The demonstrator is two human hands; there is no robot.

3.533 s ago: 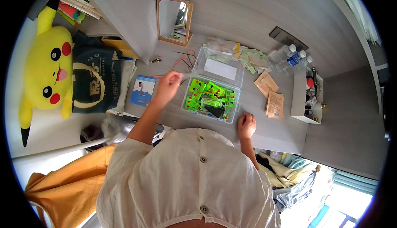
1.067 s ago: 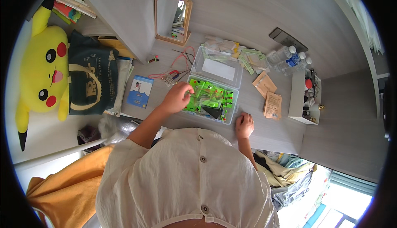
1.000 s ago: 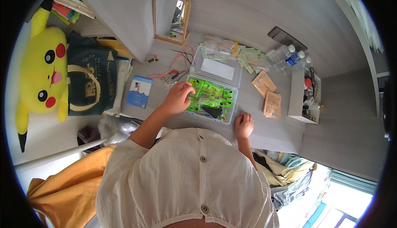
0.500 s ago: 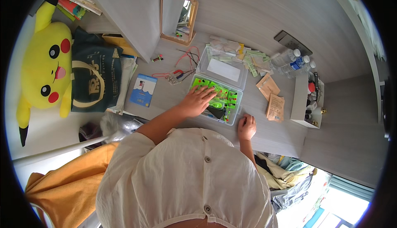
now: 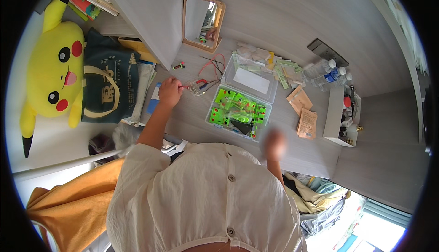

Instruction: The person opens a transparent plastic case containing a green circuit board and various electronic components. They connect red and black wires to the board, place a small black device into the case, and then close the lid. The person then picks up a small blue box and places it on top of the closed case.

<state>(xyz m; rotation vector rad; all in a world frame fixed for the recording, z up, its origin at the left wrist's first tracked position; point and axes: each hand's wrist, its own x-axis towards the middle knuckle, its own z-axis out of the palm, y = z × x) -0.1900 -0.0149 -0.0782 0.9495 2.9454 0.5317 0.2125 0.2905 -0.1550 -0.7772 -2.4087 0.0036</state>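
On the left part of the desk, my left hand (image 5: 170, 92) is closed at the end of a red wire (image 5: 184, 87); its fingertips are partly hidden. Beside that wire lie a red-and-blue U-shaped magnet (image 5: 201, 83) and a small heap of clear and metal parts (image 5: 196, 90). In the middle stands an open clear plastic box (image 5: 213, 123) holding bright green circuit modules (image 5: 222, 116) and a black piece (image 5: 241, 126). My right hand (image 5: 275, 145) is smeared by motion at the box's right, near the desk's front edge, so its fingers cannot be made out.
A blue card (image 5: 153, 101) lies partly under my left forearm. Farther back are a small coil part (image 5: 179, 66), more wires (image 5: 215, 62) and a wood-framed mirror (image 5: 202, 23). To the right are brown packets (image 5: 307, 124), water bottles (image 5: 327, 76) and a white organizer (image 5: 333, 119).
My left hand has left the green modules in the box and moved left to the red wire. The right hand, resting on the desk before, is now blurred by motion.
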